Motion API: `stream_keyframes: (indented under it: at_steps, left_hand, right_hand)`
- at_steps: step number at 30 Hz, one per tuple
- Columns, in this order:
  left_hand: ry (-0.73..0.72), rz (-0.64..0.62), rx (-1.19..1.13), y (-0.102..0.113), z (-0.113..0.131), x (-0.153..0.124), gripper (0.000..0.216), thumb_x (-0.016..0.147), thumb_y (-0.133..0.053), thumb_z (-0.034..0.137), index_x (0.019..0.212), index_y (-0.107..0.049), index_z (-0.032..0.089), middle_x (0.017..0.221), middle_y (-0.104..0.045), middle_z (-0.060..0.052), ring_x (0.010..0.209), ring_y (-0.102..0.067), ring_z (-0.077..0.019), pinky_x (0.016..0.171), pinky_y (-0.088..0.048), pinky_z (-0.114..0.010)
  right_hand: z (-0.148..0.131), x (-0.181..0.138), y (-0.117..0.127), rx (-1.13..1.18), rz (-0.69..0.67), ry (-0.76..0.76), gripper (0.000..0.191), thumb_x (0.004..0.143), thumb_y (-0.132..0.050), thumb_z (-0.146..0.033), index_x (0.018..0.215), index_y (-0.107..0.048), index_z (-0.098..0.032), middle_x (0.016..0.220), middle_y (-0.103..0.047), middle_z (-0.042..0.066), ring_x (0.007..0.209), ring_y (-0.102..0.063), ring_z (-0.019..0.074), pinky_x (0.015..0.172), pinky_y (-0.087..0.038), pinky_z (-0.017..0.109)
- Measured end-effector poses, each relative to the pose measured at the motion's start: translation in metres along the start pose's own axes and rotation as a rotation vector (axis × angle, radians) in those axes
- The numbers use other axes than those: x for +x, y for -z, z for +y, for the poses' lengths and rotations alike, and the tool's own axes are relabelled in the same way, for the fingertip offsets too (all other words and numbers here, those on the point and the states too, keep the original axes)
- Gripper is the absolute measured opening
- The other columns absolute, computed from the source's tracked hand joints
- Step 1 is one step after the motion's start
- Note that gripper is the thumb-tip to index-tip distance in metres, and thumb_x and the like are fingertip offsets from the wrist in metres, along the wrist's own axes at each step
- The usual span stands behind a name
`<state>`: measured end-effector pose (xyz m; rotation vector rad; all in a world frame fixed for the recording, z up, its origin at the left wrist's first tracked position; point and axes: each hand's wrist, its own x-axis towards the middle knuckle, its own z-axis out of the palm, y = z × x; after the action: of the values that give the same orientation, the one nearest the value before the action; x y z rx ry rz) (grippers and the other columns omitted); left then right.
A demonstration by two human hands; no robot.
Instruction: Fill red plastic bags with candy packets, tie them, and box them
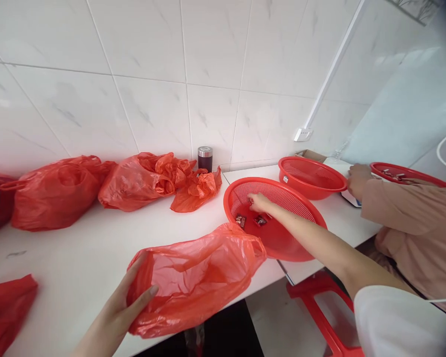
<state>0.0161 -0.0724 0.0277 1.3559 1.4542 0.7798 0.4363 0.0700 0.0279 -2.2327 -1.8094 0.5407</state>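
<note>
My left hand (pixel 136 292) grips the rim of a red plastic bag (pixel 204 277), thumb inside its mouth and fingers behind. The bag's mouth gapes, and its far end touches the edge of a red perforated plastic basket (pixel 290 245). Inside the basket, my right hand (pixel 259 202) reaches to the far left wall with fingers pinched on what looks like a small packet, mostly hidden by the fingers. Two small dark packets, one (pixel 240 220) by the left wall and another (pixel 260 220) below my hand, lie on the basket's bottom.
Several filled red bags (pixel 63 193) line the wall, with a dark lidded cup (pixel 205 159) behind them. A second red basket (pixel 312 176) stands farther right. A co-worker's hand (pixel 359 181) is at a scale beside a third basket (pixel 409 173). A red stool (pixel 323 307) stands below the table edge.
</note>
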Motion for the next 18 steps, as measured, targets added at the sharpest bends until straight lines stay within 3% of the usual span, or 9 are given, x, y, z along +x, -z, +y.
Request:
stream_keyframes:
  at_steps: [5,8,11,15,18]
  left_hand:
    - [-0.013,-0.038,-0.026,-0.005,0.004,0.001,0.081,0.082,-0.058,0.055,0.151,-0.025,0.03,0.156,-0.032,-0.001,0.143,-0.027,-0.024,0.112,-0.032,-0.037]
    - [-0.044,-0.108,-0.061,-0.013,0.006,0.005,0.08,0.084,-0.056,0.052,0.152,-0.021,0.028,0.158,-0.026,-0.002,0.144,-0.024,-0.0242,0.113,-0.03,-0.037]
    - [-0.065,-0.173,-0.074,-0.021,0.007,0.007,0.082,0.086,-0.055,0.046,0.153,-0.013,0.028,0.159,-0.021,-0.003,0.144,-0.022,-0.025,0.113,-0.029,-0.039]
    - [-0.087,-0.204,0.026,-0.023,0.005,0.006,0.093,0.084,-0.057,0.039,0.154,0.002,0.025,0.161,-0.013,-0.006,0.145,-0.018,-0.0276,0.116,-0.022,-0.043]
    - [-0.067,-0.202,0.07,-0.019,0.002,0.004,0.095,0.084,-0.055,0.037,0.153,0.008,0.025,0.16,-0.015,-0.007,0.144,-0.022,-0.0292,0.115,-0.022,-0.046]
  right_hand:
    - [-0.035,-0.036,0.058,0.266,-0.032,0.118,0.02,0.087,-0.05,-0.019,0.107,-0.045,-0.022,0.09,-0.06,0.002,0.064,-0.06,0.0091,0.059,-0.049,0.02]
    - [-0.085,-0.082,0.067,0.574,-0.259,0.424,0.025,0.084,-0.059,-0.028,0.105,-0.046,-0.025,0.087,-0.059,-0.001,0.066,-0.059,0.0091,0.06,-0.05,0.022]
    - [-0.131,-0.126,0.039,0.511,-0.563,0.592,0.029,0.08,-0.062,-0.027,0.107,-0.051,-0.026,0.102,-0.059,0.001,0.077,-0.061,0.0113,0.067,-0.052,0.025]
    - [-0.147,-0.146,-0.02,0.081,-0.575,0.647,0.046,0.076,-0.06,-0.024,0.12,-0.054,-0.034,0.117,-0.057,0.003,0.104,-0.059,0.0215,0.085,-0.048,0.034]
    - [-0.136,-0.14,-0.037,-0.067,-0.607,0.602,0.063,0.075,-0.062,-0.028,0.136,-0.046,-0.037,0.137,-0.046,0.006,0.121,-0.051,0.0267,0.094,-0.044,0.039]
